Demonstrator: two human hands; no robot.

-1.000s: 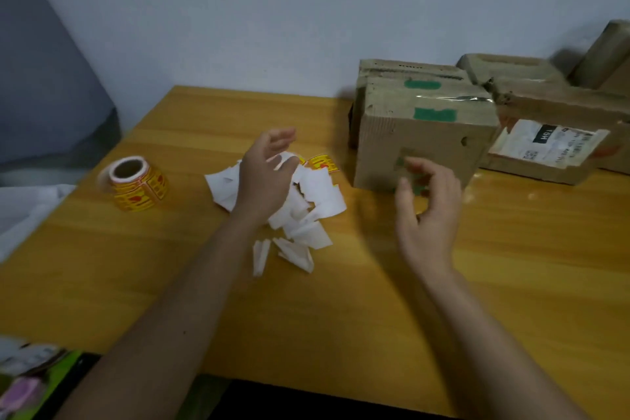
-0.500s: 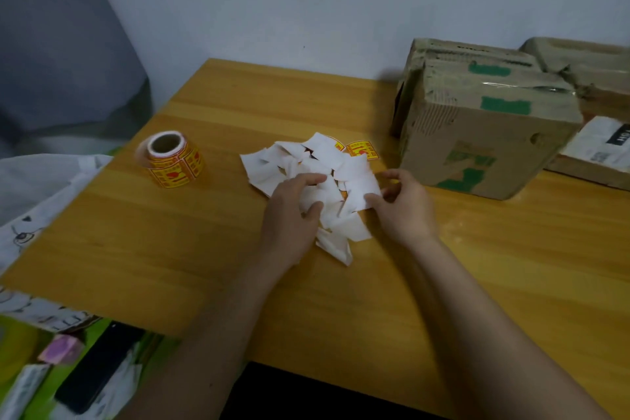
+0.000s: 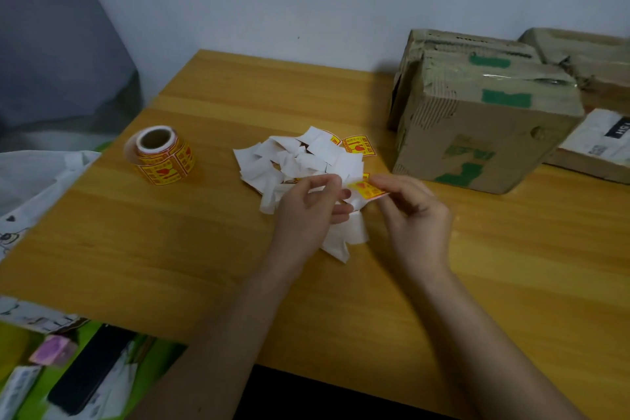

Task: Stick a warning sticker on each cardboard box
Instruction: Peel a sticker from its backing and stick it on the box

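Observation:
Both hands meet over a heap of white backing scraps (image 3: 300,160) on the wooden table (image 3: 170,249). My right hand (image 3: 414,218) pinches a yellow-and-red warning sticker (image 3: 366,189) still partly on its white backing. My left hand (image 3: 306,211) pinches the backing at the sticker's left edge. A loose warning sticker (image 3: 359,146) lies at the heap's far side. The sticker roll (image 3: 162,155) stands to the left. A worn cardboard box (image 3: 484,123) with green tape sits just beyond my right hand, with more boxes (image 3: 579,51) behind it.
A flat parcel with a white shipping label (image 3: 600,147) lies at the right edge. Beyond the table's left edge are a white bag (image 3: 30,181), a dark phone (image 3: 88,375) and small items on a green surface. A wall runs behind the table.
My right hand left the front of the box and came down to the scrap heap. Both hands have picked a sticker piece out of the heap and lifted it.

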